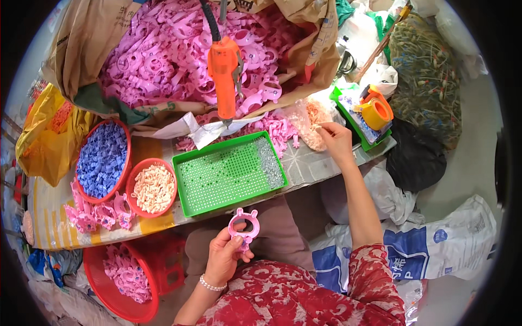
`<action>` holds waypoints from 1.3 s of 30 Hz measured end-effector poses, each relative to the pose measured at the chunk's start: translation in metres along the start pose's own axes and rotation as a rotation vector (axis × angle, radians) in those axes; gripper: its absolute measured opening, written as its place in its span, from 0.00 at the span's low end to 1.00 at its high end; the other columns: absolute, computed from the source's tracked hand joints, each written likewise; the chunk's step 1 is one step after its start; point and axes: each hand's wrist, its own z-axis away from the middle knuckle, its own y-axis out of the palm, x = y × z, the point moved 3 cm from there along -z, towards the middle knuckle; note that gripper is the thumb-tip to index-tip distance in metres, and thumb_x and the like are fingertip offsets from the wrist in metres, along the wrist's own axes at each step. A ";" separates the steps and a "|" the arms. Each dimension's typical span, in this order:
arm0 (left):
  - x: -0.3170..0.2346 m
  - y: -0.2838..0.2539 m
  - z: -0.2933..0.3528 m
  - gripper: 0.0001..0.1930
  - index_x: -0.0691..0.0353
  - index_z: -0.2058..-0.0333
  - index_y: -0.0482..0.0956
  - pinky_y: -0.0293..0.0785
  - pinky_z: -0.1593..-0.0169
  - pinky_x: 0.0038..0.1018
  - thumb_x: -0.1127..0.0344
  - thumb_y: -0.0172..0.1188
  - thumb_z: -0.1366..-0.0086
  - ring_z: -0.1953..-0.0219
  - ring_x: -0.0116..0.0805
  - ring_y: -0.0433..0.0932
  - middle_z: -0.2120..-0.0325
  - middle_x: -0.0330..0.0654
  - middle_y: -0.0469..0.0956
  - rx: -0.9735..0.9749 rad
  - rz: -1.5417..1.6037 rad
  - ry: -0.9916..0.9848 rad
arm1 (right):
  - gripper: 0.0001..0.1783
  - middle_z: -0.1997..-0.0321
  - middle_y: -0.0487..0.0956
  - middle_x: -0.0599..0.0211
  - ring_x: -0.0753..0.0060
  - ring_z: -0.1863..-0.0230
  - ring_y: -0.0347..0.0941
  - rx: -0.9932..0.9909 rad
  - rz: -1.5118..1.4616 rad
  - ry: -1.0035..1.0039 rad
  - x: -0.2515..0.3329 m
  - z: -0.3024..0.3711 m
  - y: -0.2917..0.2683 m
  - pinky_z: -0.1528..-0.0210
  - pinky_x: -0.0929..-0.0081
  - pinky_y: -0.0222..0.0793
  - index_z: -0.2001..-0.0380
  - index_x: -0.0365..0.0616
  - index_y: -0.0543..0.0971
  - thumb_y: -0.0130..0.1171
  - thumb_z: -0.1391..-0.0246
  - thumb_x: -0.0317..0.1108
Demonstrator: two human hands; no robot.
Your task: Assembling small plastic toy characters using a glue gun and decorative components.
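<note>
My left hand [224, 256] is closed around a pink plastic ring-shaped part [243, 224] with two small ears, held upright over my lap. My right hand [337, 142] reaches over the table's right side, at a clear plastic bag [315, 138] of small peach-coloured pieces. Its fingers are pinched together at the bag's edge, and what they hold is too small to make out. Between the hands lies a green perforated tray [228, 182] with small silvery screws [269, 160] heaped at its right end. An orange electric screwdriver [223, 76] hangs tip down behind the tray.
Behind the tray stands a large paper sack [304, 87] of pink parts. At the left are a red bowl of blue pieces [101, 159] and a red bowl of cream pieces [154, 188]. A red basket [149, 271] stands below. A green bin [370, 142] holds tape rolls.
</note>
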 end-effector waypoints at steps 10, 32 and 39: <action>-0.004 0.005 -0.009 0.16 0.63 0.49 0.68 0.75 0.75 0.18 0.67 0.49 0.34 0.76 0.27 0.78 0.71 0.41 0.76 0.001 0.093 -0.010 | 0.04 0.75 0.76 0.68 0.81 0.75 0.67 0.099 -0.025 -0.218 0.089 0.055 0.007 0.72 0.84 0.62 0.72 0.36 0.78 0.60 0.54 0.22; -0.013 -0.019 0.004 0.16 0.61 0.50 0.69 0.74 0.76 0.17 0.67 0.51 0.36 0.77 0.25 0.77 0.69 0.39 0.76 -0.073 0.180 0.088 | 0.05 0.74 0.72 0.61 0.57 0.69 0.67 0.189 0.648 -0.467 0.098 0.092 0.029 0.67 0.63 0.64 0.77 0.41 0.73 0.58 0.60 0.23; -0.016 -0.033 0.010 0.15 0.61 0.50 0.69 0.74 0.76 0.16 0.66 0.51 0.35 0.77 0.24 0.76 0.70 0.38 0.75 -0.082 0.223 0.122 | 0.04 0.73 0.72 0.58 0.55 0.68 0.67 0.282 0.617 -0.470 0.127 0.086 0.029 0.66 0.63 0.64 0.75 0.40 0.73 0.57 0.58 0.24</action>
